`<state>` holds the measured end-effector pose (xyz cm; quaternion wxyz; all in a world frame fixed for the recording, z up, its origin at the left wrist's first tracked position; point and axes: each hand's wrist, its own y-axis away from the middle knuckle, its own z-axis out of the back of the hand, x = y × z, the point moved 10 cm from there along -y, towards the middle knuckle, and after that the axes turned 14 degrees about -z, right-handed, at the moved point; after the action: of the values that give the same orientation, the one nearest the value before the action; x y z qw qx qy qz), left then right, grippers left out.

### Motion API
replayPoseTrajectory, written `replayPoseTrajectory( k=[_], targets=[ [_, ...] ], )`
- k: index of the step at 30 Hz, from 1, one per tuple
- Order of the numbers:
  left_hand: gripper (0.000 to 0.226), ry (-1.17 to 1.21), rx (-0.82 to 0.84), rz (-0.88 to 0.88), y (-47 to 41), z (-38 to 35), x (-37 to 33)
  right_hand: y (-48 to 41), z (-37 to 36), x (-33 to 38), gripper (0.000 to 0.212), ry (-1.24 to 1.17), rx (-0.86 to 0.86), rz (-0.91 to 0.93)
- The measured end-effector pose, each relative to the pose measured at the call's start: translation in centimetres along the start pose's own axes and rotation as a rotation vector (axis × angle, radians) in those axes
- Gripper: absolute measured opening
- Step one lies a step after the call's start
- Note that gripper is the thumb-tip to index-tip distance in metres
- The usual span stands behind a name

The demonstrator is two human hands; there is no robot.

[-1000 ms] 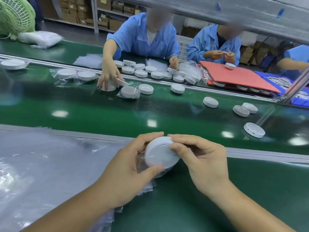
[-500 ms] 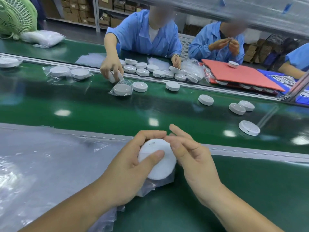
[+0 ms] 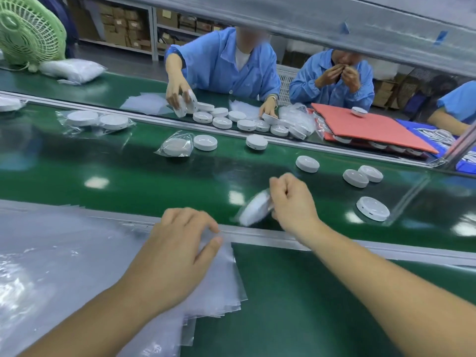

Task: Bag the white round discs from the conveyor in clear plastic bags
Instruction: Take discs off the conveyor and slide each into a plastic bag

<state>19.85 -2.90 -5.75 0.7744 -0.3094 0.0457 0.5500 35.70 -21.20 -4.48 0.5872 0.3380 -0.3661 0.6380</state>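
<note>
Green conveyor belt (image 3: pixel 128 181) runs across the head view, and everything here is placed from it. Just above its near edge the right hand (image 3: pixel 293 202) is curled into a fist and grips a bagged disc (image 3: pixel 253 210). The disc is tilted and blurred, with its lower end close to the belt's near rail.

On the near side of the belt, the left hand (image 3: pixel 177 251) lies on a stack of clear plastic bags (image 3: pixel 77 266). Its fingers are bent and the thumb and forefinger tips sit close together at the top bag's corner. I cannot tell whether they pinch the film or only rest on it.

On the belt itself, right of the fist, lie four loose white discs: one alone (image 3: pixel 307 164), a touching pair (image 3: pixel 355 178), and one nearer the near rail (image 3: pixel 373 208). Toward the belt's far side sit two more bare discs (image 3: pixel 205 142) and a disc already in a bag (image 3: pixel 176 147) just beside one of them. Further left lies a bagged pair (image 3: pixel 96 119).

Beyond the belt's far rail, a worker in a blue coat (image 3: pixel 231 65) handles discs from a cluster (image 3: pixel 222 122) on the far bench. A red foam sheet (image 3: pixel 368 127) lies to the right of that cluster, and a green fan (image 3: pixel 28 32) stands at the far left.
</note>
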Motion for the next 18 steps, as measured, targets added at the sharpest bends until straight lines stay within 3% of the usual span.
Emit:
replayPoseTrajectory(
  k=[4,7,9,12,15,18],
  targets=[
    [0.025,-0.150,0.200,-0.093,0.3,-2.3,-0.2,-9.1,1.8,-2.5,0.025,-0.177,-0.166,-0.241],
    [0.027,-0.140,0.229,-0.107,0.4,-2.5,-0.6,-12.2,1.0,-3.8,0.005,0.069,-0.045,-0.286],
    [0.030,-0.134,0.208,-0.139,0.2,-2.3,-1.1,-12.1,2.1,-4.9,0.007,0.205,-0.059,-0.278],
    [0.028,-0.135,0.186,-0.203,0.1,-2.6,-2.3,-10.9,7.8,-7.6,0.034,0.644,-0.277,-0.303],
    [0.034,-0.119,0.217,-0.240,0.2,-3.3,-3.2,-9.5,13.0,-13.9,0.073,0.904,-0.234,-0.505],
    [0.033,-0.098,0.236,-0.256,0.2,-3.8,-3.7,-8.6,15.3,-15.6,0.065,0.842,-0.220,-0.427]
  ],
)
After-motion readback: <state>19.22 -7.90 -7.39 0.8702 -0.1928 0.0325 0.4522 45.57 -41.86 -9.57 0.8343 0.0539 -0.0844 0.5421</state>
